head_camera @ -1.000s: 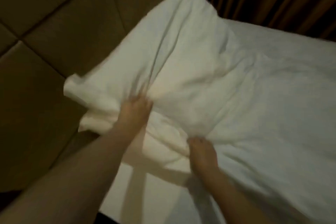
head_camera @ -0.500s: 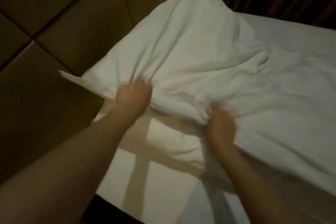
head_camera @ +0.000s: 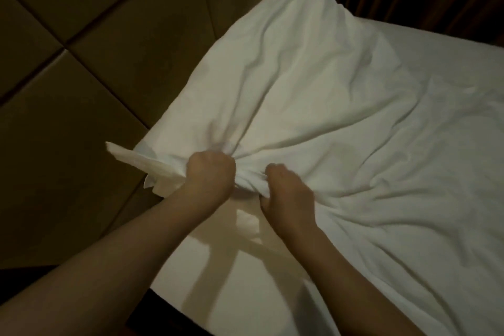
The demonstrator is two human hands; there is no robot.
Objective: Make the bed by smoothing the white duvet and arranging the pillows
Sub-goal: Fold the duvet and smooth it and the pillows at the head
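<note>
The right hand (head_camera: 289, 191) has come closer to the left hand (head_camera: 210, 176); both grip the wrinkled white duvet (head_camera: 341, 106), its length running toward the far corner.

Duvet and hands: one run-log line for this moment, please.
left hand: grips duvet edge | right hand: grips duvet | duvet: bunched, wrinkled | sheet: exposed
</note>
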